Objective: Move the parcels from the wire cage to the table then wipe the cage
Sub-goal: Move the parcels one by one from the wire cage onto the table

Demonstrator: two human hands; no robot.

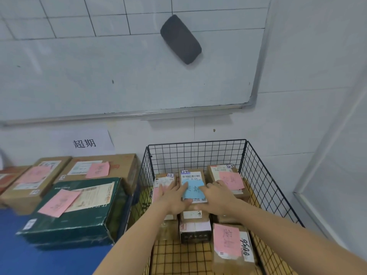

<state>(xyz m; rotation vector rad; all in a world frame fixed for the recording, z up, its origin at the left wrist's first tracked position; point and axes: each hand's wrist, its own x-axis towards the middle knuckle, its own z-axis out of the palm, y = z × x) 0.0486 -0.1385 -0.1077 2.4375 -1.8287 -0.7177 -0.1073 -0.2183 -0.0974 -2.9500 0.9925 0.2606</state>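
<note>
A black wire cage (256, 171) stands against the wall and holds several cardboard parcels. In its middle sits a parcel with a blue note (193, 182) on top. My left hand (174, 197) lies on that parcel's left side, fingers straight across the label. My right hand (216, 197) lies on its right side, fingers spread forward. Neighbouring parcels sit to the left (164, 178) and right (228, 176), the right one with a pink note. Another pink-noted parcel (232, 247) lies at the cage's near right. The table with a blue top (29, 259) is left of the cage.
On the table lie a dark green box (79, 213) and brown cartons (103, 169) with pink notes. A whiteboard (119, 66) with a grey eraser (180, 39) hangs on the wall above. A paper sign (84, 142) is stuck below it.
</note>
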